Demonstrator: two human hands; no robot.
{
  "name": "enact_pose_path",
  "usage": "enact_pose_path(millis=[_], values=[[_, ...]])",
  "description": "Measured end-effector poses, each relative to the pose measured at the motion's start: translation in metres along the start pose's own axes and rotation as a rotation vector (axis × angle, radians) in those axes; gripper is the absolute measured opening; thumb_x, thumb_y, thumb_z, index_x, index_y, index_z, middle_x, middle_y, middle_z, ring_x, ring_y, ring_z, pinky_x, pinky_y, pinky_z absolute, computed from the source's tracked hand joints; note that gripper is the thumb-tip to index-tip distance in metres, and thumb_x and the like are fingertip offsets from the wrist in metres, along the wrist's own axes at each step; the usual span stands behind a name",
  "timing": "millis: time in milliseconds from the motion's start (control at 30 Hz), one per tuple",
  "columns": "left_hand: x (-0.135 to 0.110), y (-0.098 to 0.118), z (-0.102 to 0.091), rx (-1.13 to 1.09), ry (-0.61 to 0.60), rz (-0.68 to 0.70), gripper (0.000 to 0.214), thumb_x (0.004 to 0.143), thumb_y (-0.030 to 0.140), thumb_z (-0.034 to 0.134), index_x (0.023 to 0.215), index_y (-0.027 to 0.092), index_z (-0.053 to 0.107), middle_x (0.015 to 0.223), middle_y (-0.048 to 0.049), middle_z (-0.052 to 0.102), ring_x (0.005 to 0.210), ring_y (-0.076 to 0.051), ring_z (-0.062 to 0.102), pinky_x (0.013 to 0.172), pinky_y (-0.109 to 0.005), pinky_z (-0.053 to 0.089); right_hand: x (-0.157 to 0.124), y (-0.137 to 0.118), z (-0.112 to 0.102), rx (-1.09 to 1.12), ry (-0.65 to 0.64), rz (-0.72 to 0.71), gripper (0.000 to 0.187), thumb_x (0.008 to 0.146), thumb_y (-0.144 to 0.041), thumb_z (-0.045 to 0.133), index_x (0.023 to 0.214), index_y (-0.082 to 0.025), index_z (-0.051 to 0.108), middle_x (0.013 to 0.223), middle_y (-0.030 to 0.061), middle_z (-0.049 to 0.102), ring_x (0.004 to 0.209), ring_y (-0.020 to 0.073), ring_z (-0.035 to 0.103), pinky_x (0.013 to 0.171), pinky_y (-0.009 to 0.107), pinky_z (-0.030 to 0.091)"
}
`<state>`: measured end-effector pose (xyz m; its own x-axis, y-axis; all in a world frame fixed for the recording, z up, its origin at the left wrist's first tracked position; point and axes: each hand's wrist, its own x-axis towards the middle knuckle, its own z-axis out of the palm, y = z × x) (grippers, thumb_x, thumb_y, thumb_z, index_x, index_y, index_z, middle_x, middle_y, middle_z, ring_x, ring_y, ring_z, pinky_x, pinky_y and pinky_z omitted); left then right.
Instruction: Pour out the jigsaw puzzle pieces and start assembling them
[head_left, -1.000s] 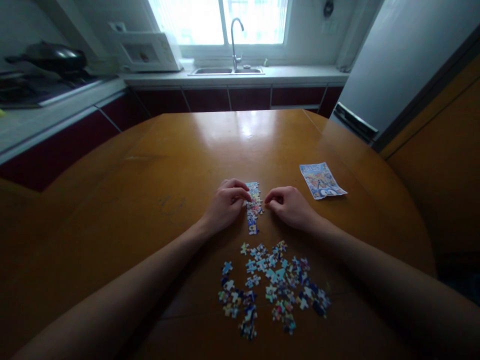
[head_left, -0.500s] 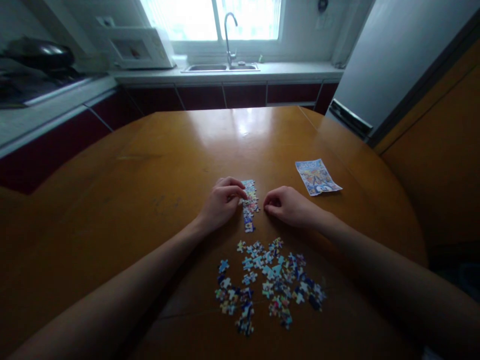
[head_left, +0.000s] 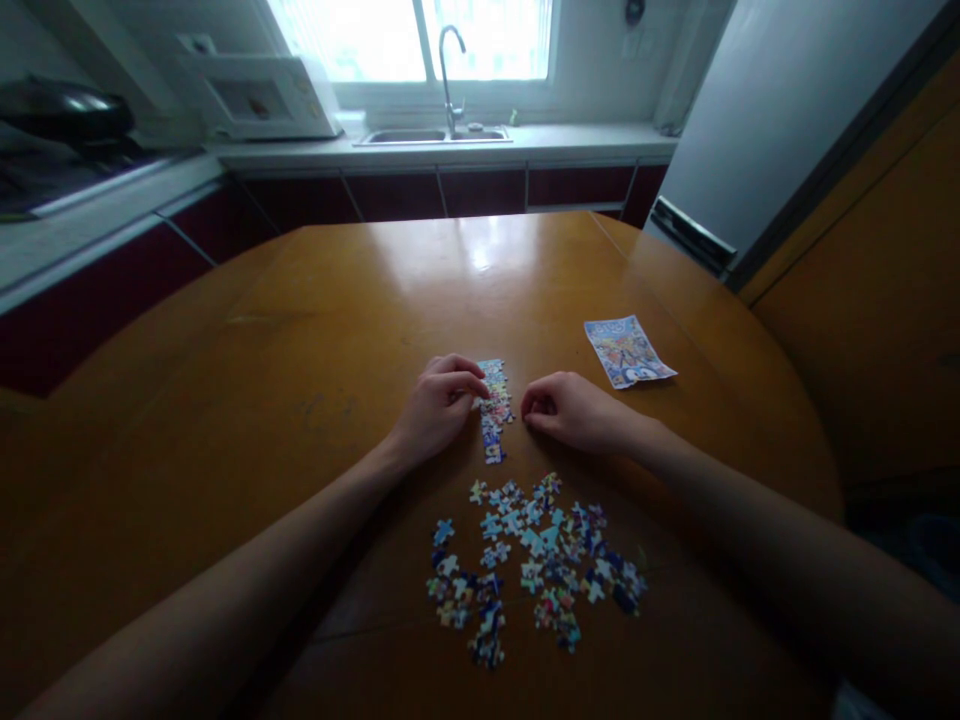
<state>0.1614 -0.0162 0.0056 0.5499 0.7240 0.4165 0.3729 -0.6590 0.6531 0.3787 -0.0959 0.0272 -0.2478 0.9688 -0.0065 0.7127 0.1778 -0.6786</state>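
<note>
A narrow strip of joined jigsaw puzzle (head_left: 495,400) lies on the wooden table, pale at its far end and blue at its near end. Against its left edge rests my left hand (head_left: 442,403), fingers loosely bent and apart, the fingertips touching the strip. My right hand (head_left: 564,410) is just right of the strip, not touching it. Its fingers are curled and pressed together, and whatever they may hold is hidden. Nearer to me, many loose jigsaw pieces (head_left: 551,540) are scattered in a rough heap, some overlapping.
A creased picture sheet (head_left: 628,352) lies on the table (head_left: 337,300) beyond my right hand. Past the table's far edge are a counter with a sink (head_left: 409,136), a microwave (head_left: 259,98) and a pan (head_left: 67,110). A fridge (head_left: 780,110) stands at the right.
The whole view has shifted slightly, so everything appears a little further left. Both hands keep nearly the same pose beside the strip.
</note>
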Motion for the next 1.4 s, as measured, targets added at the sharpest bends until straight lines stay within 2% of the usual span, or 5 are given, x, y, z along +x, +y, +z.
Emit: enact_pose_path(millis=[233,1067,1167,1300,1400], values=[[0.0,-0.001,0.0,0.011,-0.004,0.011,0.028,0.08,0.005,0.053,0.07,0.022,0.074,0.094,-0.0049,0.068,0.096,-0.021,0.06,0.091,-0.042,0.049,-0.008,-0.007,-0.007,-0.083,-0.057,-0.061,0.016,0.077,-0.009,0.066,0.081,-0.022,0.074,0.078,0.0011,0.071,0.066,0.0127,0.06,0.062,0.025,0.041],[0.0,0.0,0.002,-0.001,0.017,0.005,0.029,0.078,0.001,0.055,0.069,0.022,0.074,0.093,-0.0039,0.068,0.095,-0.02,0.061,0.092,-0.04,0.05,-0.012,-0.019,0.0,-0.231,-0.003,-0.051,0.011,0.082,-0.013,0.064,0.081,-0.022,0.07,0.083,0.0033,0.068,0.071,0.0151,0.057,0.065,0.029,0.039],[0.0,0.0,0.003,-0.004,0.024,0.011,0.031,0.078,0.0,0.054,0.07,0.022,0.074,0.092,-0.0038,0.068,0.096,-0.02,0.061,0.091,-0.04,0.05,-0.024,-0.039,0.003,-0.188,-0.054,-0.195,0.013,0.085,-0.011,0.063,0.085,-0.022,0.069,0.091,0.0028,0.067,0.079,0.0154,0.059,0.07,0.028,0.041],[-0.001,0.0,0.004,0.001,0.034,0.026,0.032,0.076,-0.001,0.053,0.068,0.022,0.074,0.092,-0.0037,0.069,0.095,-0.02,0.061,0.09,-0.039,0.05,-0.046,-0.071,0.01,-0.141,-0.348,-0.504,0.008,0.091,-0.017,0.061,0.09,-0.02,0.067,0.095,0.0042,0.065,0.087,0.016,0.058,0.078,0.028,0.044],[-0.001,-0.002,0.005,-0.004,0.036,0.042,0.032,0.075,-0.002,0.053,0.068,0.021,0.074,0.091,-0.0039,0.068,0.094,-0.02,0.061,0.088,-0.039,0.05,-0.057,-0.085,0.018,-0.17,-0.479,-0.648,0.009,0.095,-0.017,0.058,0.092,-0.018,0.067,0.095,0.0052,0.064,0.088,0.0167,0.057,0.08,0.028,0.043]])
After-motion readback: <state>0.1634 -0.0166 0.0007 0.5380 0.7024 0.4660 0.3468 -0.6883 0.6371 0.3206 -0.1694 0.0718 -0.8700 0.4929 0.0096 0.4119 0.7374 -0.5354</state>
